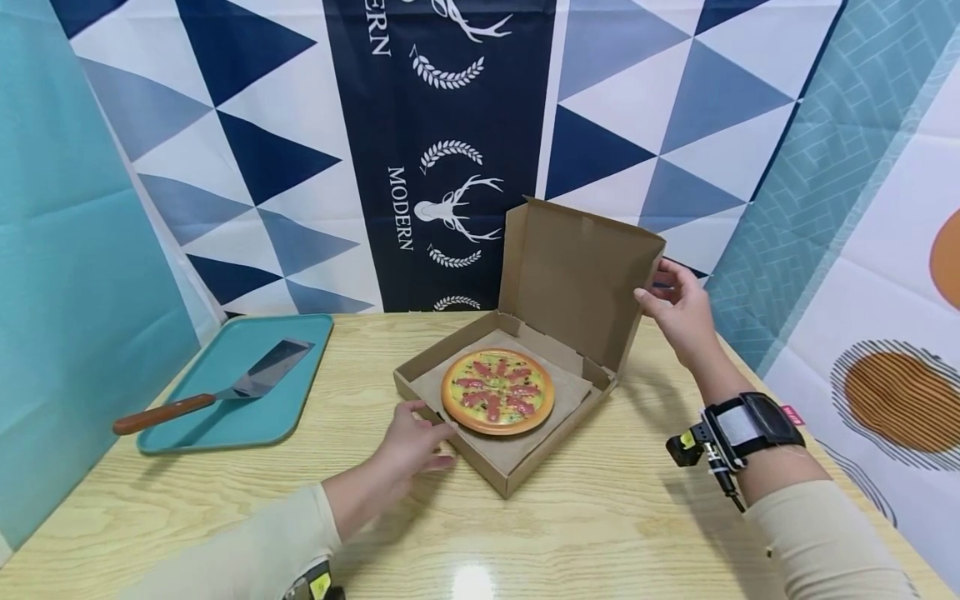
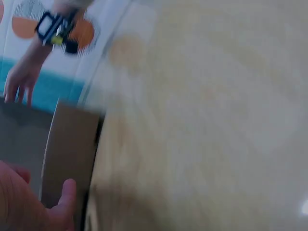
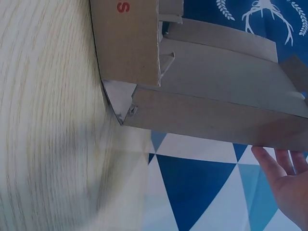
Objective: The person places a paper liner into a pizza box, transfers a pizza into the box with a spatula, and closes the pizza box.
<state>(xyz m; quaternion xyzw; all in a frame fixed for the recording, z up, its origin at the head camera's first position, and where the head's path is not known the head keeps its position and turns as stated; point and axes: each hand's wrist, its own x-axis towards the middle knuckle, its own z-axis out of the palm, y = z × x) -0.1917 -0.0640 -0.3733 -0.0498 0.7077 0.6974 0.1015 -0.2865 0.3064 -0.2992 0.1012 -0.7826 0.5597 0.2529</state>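
Observation:
A brown cardboard pizza box (image 1: 551,454) stands open on the table, its lid (image 1: 588,283) raised and leaning back. Inside, a round pizza (image 1: 498,392) with red toppings lies on brown paper (image 1: 573,387). My right hand (image 1: 681,312) holds the lid's right edge, thumb toward the inner face; in the right wrist view its fingertips (image 3: 262,153) meet the side flap. At the box's front-left wall, my left hand (image 1: 408,446) grips the edge. The left wrist view shows a finger or thumb (image 2: 68,192) against that wall; the rest of this hand is partly cut off.
To the left a turquoise tray (image 1: 277,425) lies on the wooden table (image 1: 600,525). A spatula (image 1: 262,375) with a wooden handle rests across it, the handle jutting past the tray's near-left rim. Patterned cloth (image 1: 457,125) hangs behind the table, with more cloth at both sides.

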